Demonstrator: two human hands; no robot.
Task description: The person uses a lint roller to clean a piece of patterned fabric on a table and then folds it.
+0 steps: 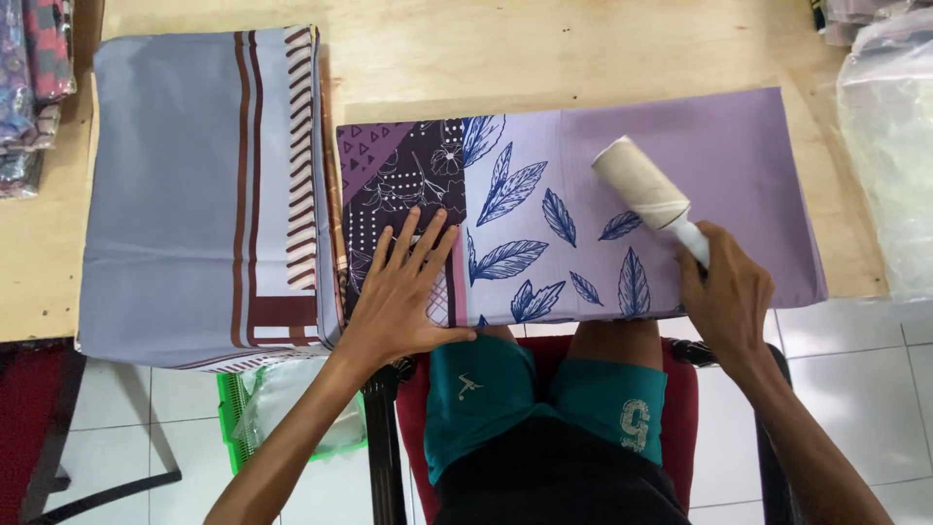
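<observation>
A wooden table (583, 49) carries a purple leaf-print cloth (680, 146) beside grey folded cloth (165, 194).

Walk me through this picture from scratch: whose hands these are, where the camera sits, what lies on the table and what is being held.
There is no machine here. The one picture comes from a camera worn on a person's head, looking down at their own two bare hands as they sit on a red chair. The left hand lies flat, fingers spread, on a folded purple cloth printed with blue leaves and a dark patterned patch. The right hand grips the white handle of a lint roller, whose pale roll rests on the same cloth. Beside it, to the left, sits a stack of folded grey cloth with brown stripes. Both lie on a wooden table. Clear plastic bags are at the right edge.
</observation>
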